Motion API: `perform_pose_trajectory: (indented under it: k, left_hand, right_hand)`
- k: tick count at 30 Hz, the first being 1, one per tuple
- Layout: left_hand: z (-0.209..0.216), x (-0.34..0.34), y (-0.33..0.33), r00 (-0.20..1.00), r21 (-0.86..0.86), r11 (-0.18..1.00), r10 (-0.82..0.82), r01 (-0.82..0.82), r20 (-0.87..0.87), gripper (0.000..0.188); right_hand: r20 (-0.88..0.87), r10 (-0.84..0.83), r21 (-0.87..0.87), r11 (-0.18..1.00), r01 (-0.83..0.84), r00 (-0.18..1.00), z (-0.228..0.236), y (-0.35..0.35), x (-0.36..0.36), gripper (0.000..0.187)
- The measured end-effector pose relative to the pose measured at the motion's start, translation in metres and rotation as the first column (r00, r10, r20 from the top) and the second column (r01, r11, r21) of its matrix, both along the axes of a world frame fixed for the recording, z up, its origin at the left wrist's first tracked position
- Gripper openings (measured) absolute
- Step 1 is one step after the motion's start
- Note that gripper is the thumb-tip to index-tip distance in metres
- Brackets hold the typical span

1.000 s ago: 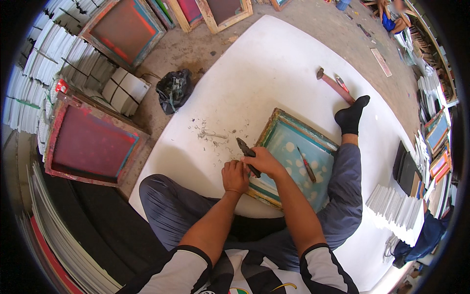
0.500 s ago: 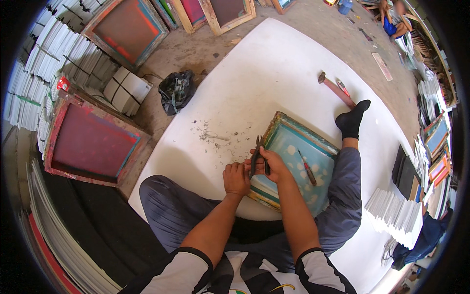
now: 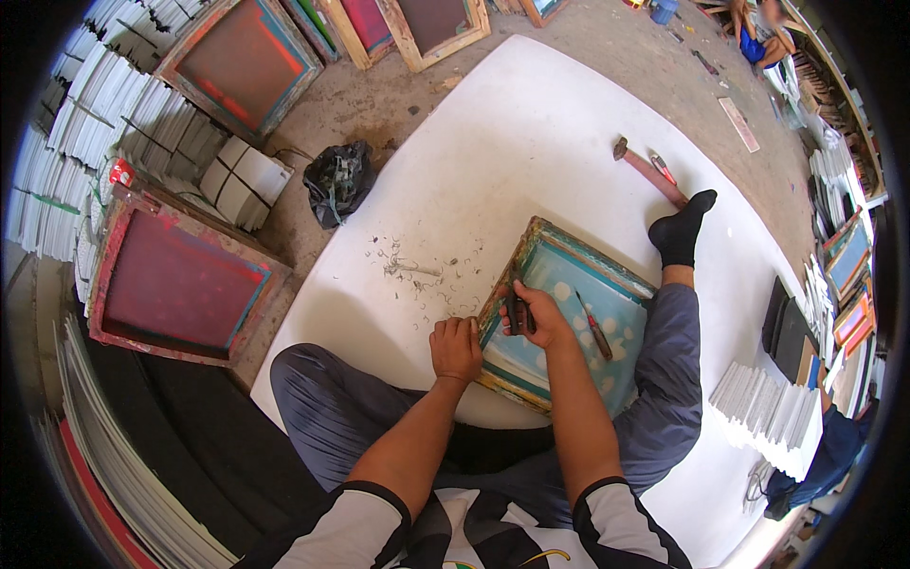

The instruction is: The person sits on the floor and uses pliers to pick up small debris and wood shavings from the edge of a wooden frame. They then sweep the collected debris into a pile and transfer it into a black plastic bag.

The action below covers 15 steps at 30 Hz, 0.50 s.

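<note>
A wooden screen-printing frame (image 3: 592,248) with blue mesh and pale blotches lies tilted on the white board between my legs. My right hand (image 3: 542,321) is closed round dark-handled pliers (image 3: 515,305), held over the frame's left side. My left hand (image 3: 457,351) is closed against the frame's lower left edge, fingers curled and fingertips partly hidden. A red-and-black screwdriver (image 3: 595,327) rests on the mesh. Small bits of pulled metal, probably staples (image 3: 412,268), are scattered on the board left of the frame.
A hammer (image 3: 652,177) and a red cutter (image 3: 664,169) lie beside my right foot. A black plastic bag (image 3: 339,182) sits at the board's left edge. Other screen frames (image 3: 180,280) and paper stacks (image 3: 763,408) surround the board. Another person (image 3: 763,43) sits far right.
The right hand has drawn the pliers away from the left hand, slightly right and over the frame. The left hand stays near the frame's edge.
</note>
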<state>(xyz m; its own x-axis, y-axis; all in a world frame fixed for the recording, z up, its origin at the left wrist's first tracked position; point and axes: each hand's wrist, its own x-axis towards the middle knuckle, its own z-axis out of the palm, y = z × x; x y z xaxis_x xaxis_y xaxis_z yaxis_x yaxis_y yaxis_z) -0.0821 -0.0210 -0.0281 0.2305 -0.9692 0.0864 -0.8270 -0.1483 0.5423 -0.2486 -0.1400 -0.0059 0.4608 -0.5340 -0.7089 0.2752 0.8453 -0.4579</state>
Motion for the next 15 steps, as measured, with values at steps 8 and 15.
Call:
perform_pose_trajectory:
  k: [8, 15]
  left_hand:
    - [0.002, 0.001, 0.0, 1.0, 0.011, 1.0, 0.007, -0.007, 0.0, 0.021]
    - [0.002, -0.001, -0.001, 1.0, 0.025, 1.0, -0.008, 0.009, -0.012, 0.02]
  right_hand:
    - [-0.473, 0.128, -0.161, 0.96, -0.229, 0.872, 0.012, -0.005, 0.009, 0.011]
    - [-0.869, 0.006, -0.372, 0.654, -0.659, 0.495, -0.012, -0.004, 0.002, 0.016]
